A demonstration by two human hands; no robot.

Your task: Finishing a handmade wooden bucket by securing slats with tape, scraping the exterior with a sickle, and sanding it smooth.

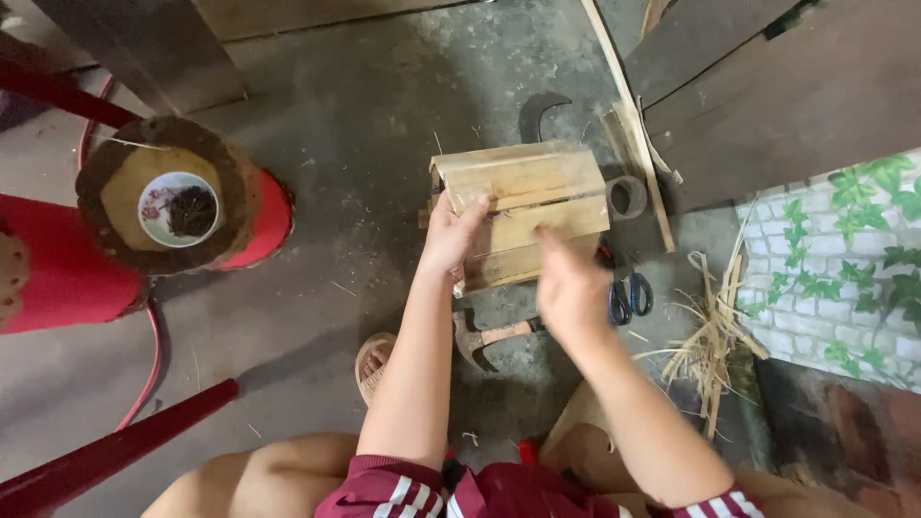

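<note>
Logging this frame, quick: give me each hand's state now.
Left hand: grip closed on the wooden box at its left edge.
Right hand: blurred over the box front, holding nothing visible; open or closed cannot be told.

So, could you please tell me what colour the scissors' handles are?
Blue, on the scissors lying beside the wooden box; head view.

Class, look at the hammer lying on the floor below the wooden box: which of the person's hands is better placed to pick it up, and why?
The right hand, probably. It hovers free just above the hammer, while the left hand grips the edge of the wooden box.
</note>
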